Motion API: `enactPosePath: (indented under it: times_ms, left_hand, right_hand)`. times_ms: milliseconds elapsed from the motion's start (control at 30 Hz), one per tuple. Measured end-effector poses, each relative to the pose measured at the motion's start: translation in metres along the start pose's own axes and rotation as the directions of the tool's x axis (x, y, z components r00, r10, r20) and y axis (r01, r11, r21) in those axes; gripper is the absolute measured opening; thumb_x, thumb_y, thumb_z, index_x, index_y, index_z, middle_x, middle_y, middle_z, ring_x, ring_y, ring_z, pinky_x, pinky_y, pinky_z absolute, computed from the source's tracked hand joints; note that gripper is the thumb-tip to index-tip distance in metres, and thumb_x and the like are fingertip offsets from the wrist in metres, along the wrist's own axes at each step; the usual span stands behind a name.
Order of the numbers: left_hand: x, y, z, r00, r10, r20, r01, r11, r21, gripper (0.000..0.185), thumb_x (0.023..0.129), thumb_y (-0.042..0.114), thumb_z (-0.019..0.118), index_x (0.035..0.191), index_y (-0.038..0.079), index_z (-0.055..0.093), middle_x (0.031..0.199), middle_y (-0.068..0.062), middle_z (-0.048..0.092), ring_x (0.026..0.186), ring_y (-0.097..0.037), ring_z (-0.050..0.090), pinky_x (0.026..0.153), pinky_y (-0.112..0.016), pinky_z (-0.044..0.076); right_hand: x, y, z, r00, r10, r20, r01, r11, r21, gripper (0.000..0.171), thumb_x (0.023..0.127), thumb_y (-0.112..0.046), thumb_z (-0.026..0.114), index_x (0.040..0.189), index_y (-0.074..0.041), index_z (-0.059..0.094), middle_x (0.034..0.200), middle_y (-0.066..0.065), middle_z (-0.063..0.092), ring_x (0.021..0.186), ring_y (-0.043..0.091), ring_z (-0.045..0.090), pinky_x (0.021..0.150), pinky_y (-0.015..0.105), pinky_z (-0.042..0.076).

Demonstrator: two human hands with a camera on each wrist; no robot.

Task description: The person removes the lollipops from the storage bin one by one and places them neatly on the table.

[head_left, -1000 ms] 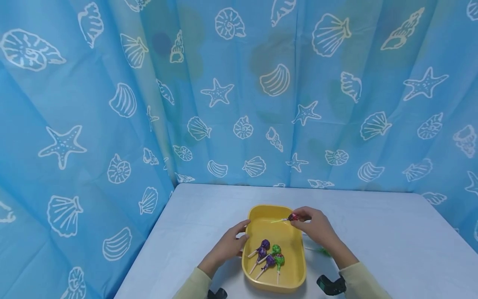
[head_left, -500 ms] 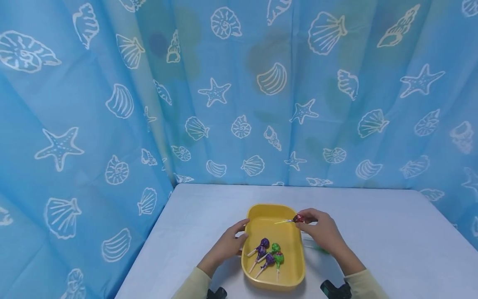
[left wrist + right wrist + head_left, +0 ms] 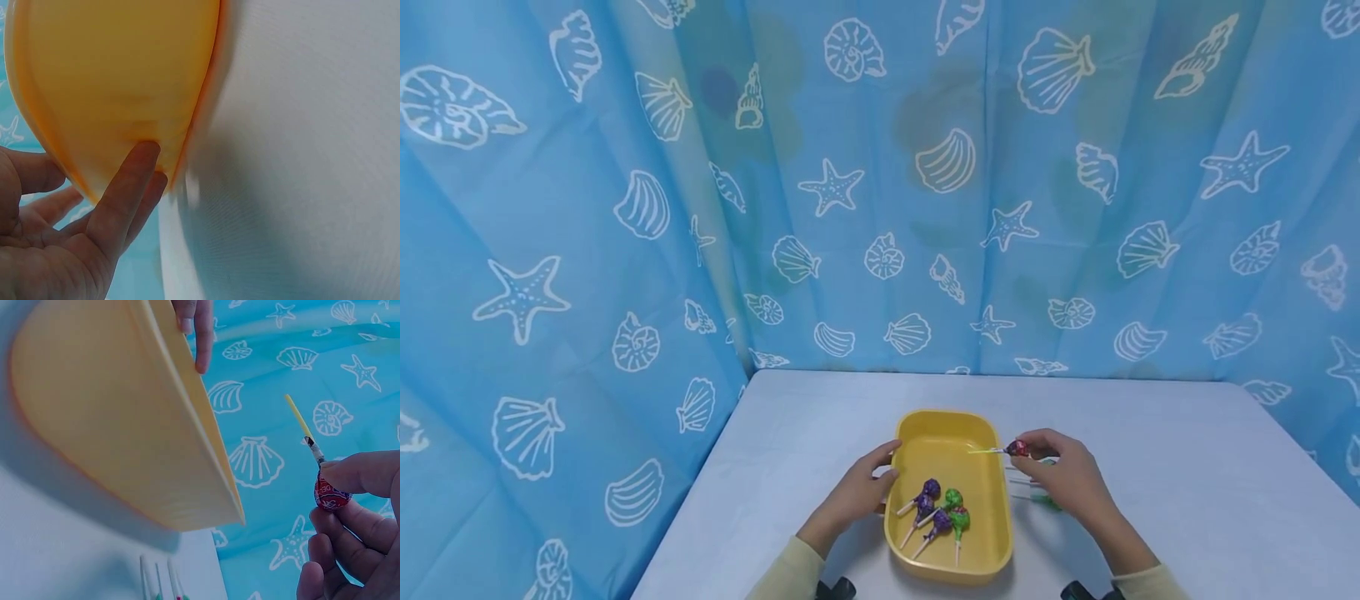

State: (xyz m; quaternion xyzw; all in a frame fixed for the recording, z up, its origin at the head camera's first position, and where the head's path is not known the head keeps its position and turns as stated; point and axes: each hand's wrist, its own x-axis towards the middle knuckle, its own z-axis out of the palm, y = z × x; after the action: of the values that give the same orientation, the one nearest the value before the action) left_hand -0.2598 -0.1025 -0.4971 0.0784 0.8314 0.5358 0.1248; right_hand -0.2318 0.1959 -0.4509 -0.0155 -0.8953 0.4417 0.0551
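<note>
In the head view my right hand (image 3: 1066, 475) pinches a red-wrapped lollipop (image 3: 1018, 448) by its head, stick pointing left over the right rim of a yellow tray (image 3: 958, 454). The right wrist view shows thumb and fingers on the red lollipop (image 3: 329, 492), apart from the tray (image 3: 100, 406). My left hand (image 3: 859, 487) grips the tray's left side. In the left wrist view some fingers of the left hand (image 3: 81, 240) lie on its outer wall, others at the rim. Purple lollipops (image 3: 932, 487) and green lollipops (image 3: 959, 518) lie in the tray's near half.
Right of the tray, more lollipops with green wrappers (image 3: 1047, 500) lie on the white table (image 3: 1187, 467), partly hidden by my right hand. Their white sticks (image 3: 157, 578) show in the right wrist view. A blue shell-print curtain (image 3: 880, 183) hangs behind and to the left.
My right hand has moved right and slightly toward me with the red lollipop, baring more of the green lollipops beneath it. The left hand and the tray keep their places.
</note>
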Motion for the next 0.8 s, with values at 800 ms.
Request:
enactPosePath:
  times_ms: [800]
  left_hand:
    - [0.000,0.000,-0.002,1.000,-0.001,0.003,0.001,1.000,-0.001,0.050,0.105,0.013,0.056,0.154,0.016,0.046,0.148,-0.020,0.048,0.109,-0.033,0.066,0.069,-0.036,0.064]
  right_hand:
    - [-0.017,0.038,-0.017,0.998,0.049,-0.035,-0.053,0.992,-0.114,0.037,0.085,-0.021,0.083,0.113,-0.001,0.070,0.097,0.004,0.071,0.098,0.028,0.062,0.082,0.046,0.055]
